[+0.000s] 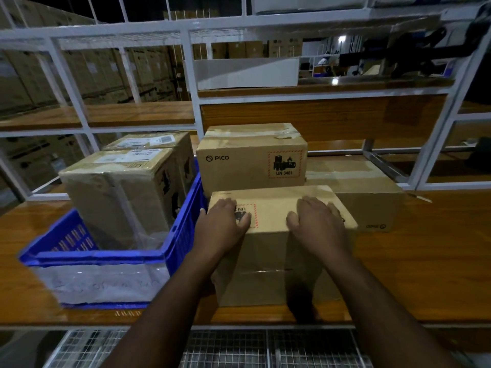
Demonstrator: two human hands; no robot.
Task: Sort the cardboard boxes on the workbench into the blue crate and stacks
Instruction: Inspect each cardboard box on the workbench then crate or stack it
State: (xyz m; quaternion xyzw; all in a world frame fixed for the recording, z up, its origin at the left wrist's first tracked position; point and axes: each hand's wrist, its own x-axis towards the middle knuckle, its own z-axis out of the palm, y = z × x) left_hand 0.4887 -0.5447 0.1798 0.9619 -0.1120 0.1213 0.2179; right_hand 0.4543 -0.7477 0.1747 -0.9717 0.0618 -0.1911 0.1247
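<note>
1. I view a wooden workbench under a white shelving frame.
2. My left hand and right hand rest flat, fingers straight, on top of the nearest cardboard box.
3. Behind it stand a PICO box and a low box.
4. At left, the blue crate holds two taped boxes.

Head camera looks forward and down, close over the workbench.
</note>
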